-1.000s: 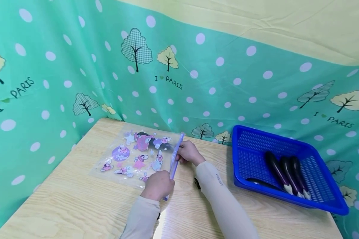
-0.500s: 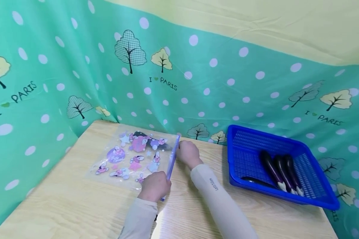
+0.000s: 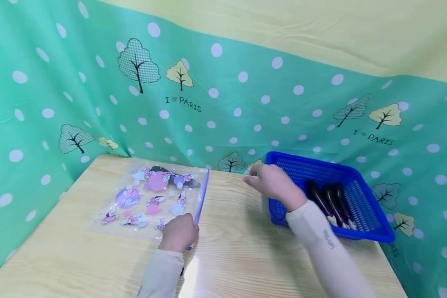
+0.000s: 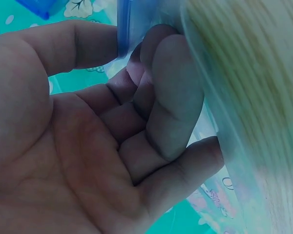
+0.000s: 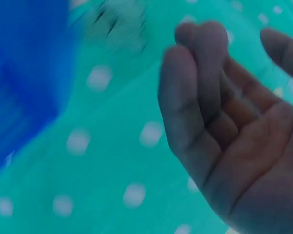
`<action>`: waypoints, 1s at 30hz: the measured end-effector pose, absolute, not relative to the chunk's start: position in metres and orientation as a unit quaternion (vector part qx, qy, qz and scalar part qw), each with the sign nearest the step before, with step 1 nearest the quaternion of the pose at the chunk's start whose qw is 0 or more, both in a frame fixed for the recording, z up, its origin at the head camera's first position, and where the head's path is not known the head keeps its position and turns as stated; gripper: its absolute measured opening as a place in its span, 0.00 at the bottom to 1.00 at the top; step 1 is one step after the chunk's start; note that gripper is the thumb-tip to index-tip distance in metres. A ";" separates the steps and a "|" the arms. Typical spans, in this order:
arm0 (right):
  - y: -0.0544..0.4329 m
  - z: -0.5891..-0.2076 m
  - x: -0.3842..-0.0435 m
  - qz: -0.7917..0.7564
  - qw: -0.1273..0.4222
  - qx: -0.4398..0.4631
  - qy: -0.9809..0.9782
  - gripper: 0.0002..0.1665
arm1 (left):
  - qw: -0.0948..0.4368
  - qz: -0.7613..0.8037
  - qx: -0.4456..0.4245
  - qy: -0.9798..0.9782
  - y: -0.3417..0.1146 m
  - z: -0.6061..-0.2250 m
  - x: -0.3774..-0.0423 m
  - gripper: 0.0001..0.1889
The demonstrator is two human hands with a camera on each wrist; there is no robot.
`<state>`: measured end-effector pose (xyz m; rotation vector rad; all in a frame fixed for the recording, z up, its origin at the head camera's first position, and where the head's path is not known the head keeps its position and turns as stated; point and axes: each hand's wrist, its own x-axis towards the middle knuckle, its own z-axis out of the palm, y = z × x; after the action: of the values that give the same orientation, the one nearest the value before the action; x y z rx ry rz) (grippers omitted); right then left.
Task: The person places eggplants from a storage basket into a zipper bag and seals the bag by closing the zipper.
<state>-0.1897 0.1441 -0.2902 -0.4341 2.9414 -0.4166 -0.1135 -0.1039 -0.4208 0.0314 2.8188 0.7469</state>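
A clear zip bag (image 3: 138, 192) printed with pink and purple cartoon figures lies flat on the table. A dark eggplant (image 3: 189, 181) shows through its far side. My left hand (image 3: 179, 232) grips the near end of the bag's purple zip edge (image 3: 203, 196); in the left wrist view the thumb (image 4: 95, 46) and curled fingers are at this edge. Holding nothing, my right hand (image 3: 275, 184) hangs in the air by the left side of a blue basket (image 3: 374, 235), fingers loosely bent. Several eggplants (image 3: 333, 200) lie in the basket, partly hidden behind the right forearm.
The wooden table (image 3: 231, 248) stands against a green dotted cloth (image 3: 231, 116) that hangs along its back and left side. The basket takes up the table's right end, close to the cloth.
My right hand has let go of the bag's far zip end and moved right to the basket. The left hand keeps its hold. The head view has turned slightly right.
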 end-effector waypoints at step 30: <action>0.343 -0.364 -0.208 0.009 0.294 0.005 0.956 0.12 | 0.104 0.267 0.027 0.958 -0.108 -0.424 -0.109 0.06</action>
<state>-0.2077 0.3433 -0.3640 0.0146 2.5441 0.0244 -0.1086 -0.1077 -0.4237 0.0786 2.8244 0.7885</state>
